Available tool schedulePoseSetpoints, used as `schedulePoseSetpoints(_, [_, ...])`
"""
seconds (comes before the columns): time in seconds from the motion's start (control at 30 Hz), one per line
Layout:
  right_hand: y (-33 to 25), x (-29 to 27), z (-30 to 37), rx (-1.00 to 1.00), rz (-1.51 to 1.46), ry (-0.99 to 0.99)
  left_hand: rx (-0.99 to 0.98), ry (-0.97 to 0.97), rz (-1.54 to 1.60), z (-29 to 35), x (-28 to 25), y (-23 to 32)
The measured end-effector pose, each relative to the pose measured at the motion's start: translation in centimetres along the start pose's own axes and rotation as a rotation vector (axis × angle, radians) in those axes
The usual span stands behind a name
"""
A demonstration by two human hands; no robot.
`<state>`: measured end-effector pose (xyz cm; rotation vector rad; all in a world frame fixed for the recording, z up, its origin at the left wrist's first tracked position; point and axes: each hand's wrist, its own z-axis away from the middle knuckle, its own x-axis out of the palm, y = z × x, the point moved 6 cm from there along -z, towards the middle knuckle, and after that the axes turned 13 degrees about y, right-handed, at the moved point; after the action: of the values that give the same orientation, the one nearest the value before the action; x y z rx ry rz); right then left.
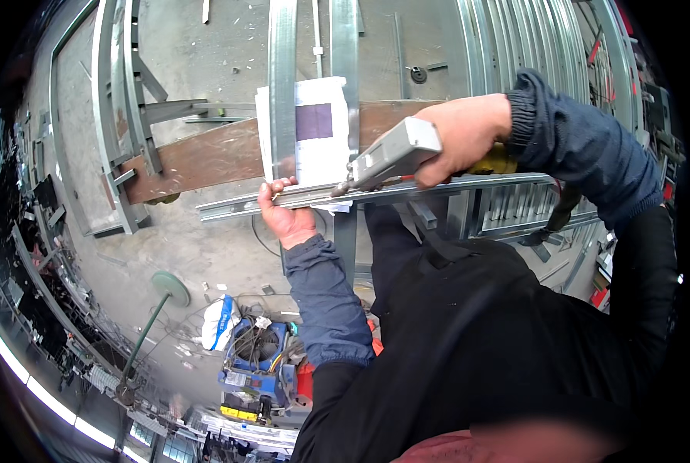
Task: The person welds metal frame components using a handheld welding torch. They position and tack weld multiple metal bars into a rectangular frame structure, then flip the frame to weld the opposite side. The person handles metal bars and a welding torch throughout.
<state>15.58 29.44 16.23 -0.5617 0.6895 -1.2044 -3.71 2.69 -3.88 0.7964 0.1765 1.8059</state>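
Observation:
My right hand (468,135) is wrapped round a boxy grey power tool (395,153), whose exact kind I cannot make out. Its metal nose points left and down, by the face of a narrow galvanized steel channel (233,207). Whether nose and channel touch is unclear. My left hand (289,216) grips that channel left of the tool, thumb and fingers round its edge. The channel lies across two wider steel studs (283,46) running away from me. A white paper sheet (308,158) with a dark purple block lies under the near stud ends. Something yellow (493,160) shows beneath my right hand.
A brown beam (187,160) runs crosswise under the studs. Steel frames (107,85) stand on the left, and long channels (526,46) are stacked on the right. Nearer, a green round-ended stand (170,288), a blue machine with cables (252,378) and a white-blue bag (220,322) occupy the floor.

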Motion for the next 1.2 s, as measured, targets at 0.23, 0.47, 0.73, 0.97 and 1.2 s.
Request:
schedulePoseSetpoints(0.23, [-6.5,-3.7,6.7,-0.139,-0.123,0.249,0.017,0.008,0.030,-0.1,-0.5,-0.4])
schedulePoseSetpoints(0.47, [-17.8,-3.4,3.8,-0.221,-0.138,0.293,-0.038,0.015,0.106,0.6,0.5,-0.3])
schedulePoseSetpoints(0.73, [-18.9,4.7,-8.3,-0.104,-0.144,0.168,-0.044,-0.067,0.160,-0.6,-0.5,-0.4])
schedulePoseSetpoints(0.97, [-19.8,9.1,-11.5,-0.466,0.107,0.361,0.000,-0.094,0.217,0.1,0.5,3.3])
schedulePoseSetpoints(1.2, [-20.4,16.2,-10.9,-0.709,0.434,0.588,0.625,0.206,0.052,4.4,3.2,3.2])
